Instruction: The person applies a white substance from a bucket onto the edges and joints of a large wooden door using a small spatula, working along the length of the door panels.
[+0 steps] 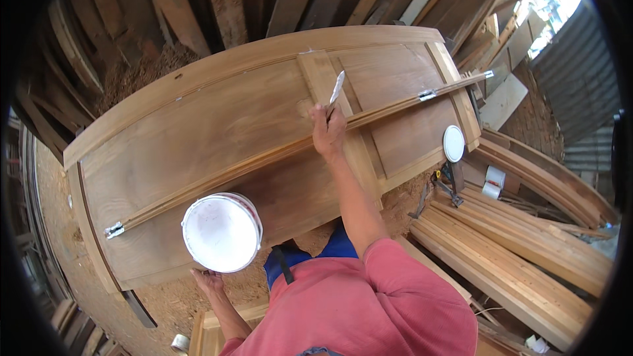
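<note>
A white bucket [223, 233], its inside white, is held up by my left hand [210, 281] at its lower side. My fingers there are partly hidden under it. In my right hand [328, 130] a narrow hand tool [337, 88] points up and away, its end coated white. Whether it is a putty knife or a brush I cannot tell. Beneath both hands lies a large panelled wooden door [198, 125]. Long thin wooden strips [264, 158], bound with tape near their ends, run diagonally across it, passing under or beside my right hand.
A round white lid [453, 144] rests by the door's near right edge. Beside it on the right lie a clamp-like metal tool [452, 194], a white-and-red can [493, 181] and stacked timber [501, 264]. Planks [290, 6] lean along the far side. A tin [180, 343] stands at lower left.
</note>
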The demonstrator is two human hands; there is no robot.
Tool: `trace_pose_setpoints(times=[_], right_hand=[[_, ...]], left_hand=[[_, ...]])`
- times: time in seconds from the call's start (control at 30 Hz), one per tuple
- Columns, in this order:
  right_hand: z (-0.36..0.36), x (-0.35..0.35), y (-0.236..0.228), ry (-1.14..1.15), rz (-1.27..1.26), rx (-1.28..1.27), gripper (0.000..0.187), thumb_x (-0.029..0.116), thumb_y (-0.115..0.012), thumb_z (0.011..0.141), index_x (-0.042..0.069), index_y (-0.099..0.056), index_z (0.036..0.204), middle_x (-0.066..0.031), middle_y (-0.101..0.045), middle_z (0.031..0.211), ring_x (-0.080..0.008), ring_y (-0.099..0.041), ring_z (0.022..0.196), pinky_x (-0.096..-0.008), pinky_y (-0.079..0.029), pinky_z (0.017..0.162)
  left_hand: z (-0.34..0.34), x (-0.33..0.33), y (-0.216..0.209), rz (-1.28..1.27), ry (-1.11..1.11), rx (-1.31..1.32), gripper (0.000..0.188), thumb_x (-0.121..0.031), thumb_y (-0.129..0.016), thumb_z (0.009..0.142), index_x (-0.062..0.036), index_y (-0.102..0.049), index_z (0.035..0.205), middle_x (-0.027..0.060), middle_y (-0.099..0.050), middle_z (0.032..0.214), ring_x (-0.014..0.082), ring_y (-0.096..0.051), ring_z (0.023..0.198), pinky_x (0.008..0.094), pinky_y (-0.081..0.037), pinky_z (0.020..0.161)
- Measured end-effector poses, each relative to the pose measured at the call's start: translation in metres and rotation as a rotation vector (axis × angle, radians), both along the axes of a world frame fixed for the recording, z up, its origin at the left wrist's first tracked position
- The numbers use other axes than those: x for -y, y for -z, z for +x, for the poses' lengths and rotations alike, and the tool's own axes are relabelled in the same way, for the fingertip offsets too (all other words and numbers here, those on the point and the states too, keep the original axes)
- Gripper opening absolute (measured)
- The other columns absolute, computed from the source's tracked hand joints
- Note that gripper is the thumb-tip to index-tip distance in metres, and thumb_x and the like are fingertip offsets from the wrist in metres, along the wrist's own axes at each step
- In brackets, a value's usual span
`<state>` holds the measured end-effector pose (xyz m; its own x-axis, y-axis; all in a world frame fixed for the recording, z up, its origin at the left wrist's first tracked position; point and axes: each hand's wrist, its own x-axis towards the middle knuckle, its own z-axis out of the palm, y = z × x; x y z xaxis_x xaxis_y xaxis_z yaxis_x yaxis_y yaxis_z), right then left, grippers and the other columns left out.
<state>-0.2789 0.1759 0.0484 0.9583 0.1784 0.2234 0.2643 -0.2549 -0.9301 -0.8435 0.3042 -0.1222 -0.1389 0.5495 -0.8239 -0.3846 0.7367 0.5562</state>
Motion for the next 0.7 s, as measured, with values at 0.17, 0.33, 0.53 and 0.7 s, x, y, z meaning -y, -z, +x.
trace_pose_setpoints(times=[0.17, 0.33, 0.53, 0.7], right_hand=[[-0.013, 0.116, 0.015, 0.019, 0.036, -0.074, 0.035, 0.034, -0.059, 0.101, 0.0, -0.057, 0.092, -0.0078, -0.067, 0.079, -0.0167, -0.06, 0.068, -0.0325, -0.049, 0.067], [0.004, 0.282, 0.016, 0.217, 0.001, -0.14, 0.036, 0.035, -0.059, 0.101, 0.0, -0.059, 0.094, -0.0098, -0.071, 0.084, -0.0164, -0.067, 0.075, -0.0299, -0.052, 0.068], [0.02, 0.454, 0.011, 0.444, -0.038, -0.185, 0.037, 0.033, -0.059, 0.1, -0.003, -0.06, 0.091, -0.0132, -0.071, 0.078, -0.0239, -0.068, 0.071, -0.0375, -0.053, 0.068], [0.036, 0.541, -0.011, 0.511, -0.067, -0.149, 0.037, 0.033, -0.057, 0.1, -0.004, -0.06, 0.093, -0.0145, -0.072, 0.078, -0.0236, -0.068, 0.067, -0.0372, -0.054, 0.066]], left_hand=[[0.014, 0.045, 0.01, -0.088, 0.338, 0.094, 0.034, -0.052, -0.054, 0.101, -0.0187, -0.058, 0.107, -0.0015, -0.059, 0.084, 0.0177, -0.056, 0.07, 0.0353, -0.051, 0.07], [0.116, 0.197, -0.015, -0.224, 0.895, 0.063, 0.018, -0.033, -0.062, 0.1, -0.0167, -0.059, 0.094, 0.0018, -0.061, 0.079, 0.0125, -0.057, 0.067, 0.0295, -0.05, 0.061], [0.278, 0.315, -0.055, 0.016, 1.744, -0.064, 0.035, -0.038, -0.065, 0.098, -0.0054, -0.063, 0.11, 0.0054, -0.067, 0.096, 0.0116, -0.061, 0.078, 0.0283, -0.052, 0.071], [0.371, 0.378, -0.085, 0.091, 1.803, 0.029, 0.034, -0.033, -0.063, 0.099, -0.0037, -0.062, 0.115, 0.0055, -0.067, 0.097, 0.0119, -0.061, 0.078, 0.0275, -0.052, 0.07]])
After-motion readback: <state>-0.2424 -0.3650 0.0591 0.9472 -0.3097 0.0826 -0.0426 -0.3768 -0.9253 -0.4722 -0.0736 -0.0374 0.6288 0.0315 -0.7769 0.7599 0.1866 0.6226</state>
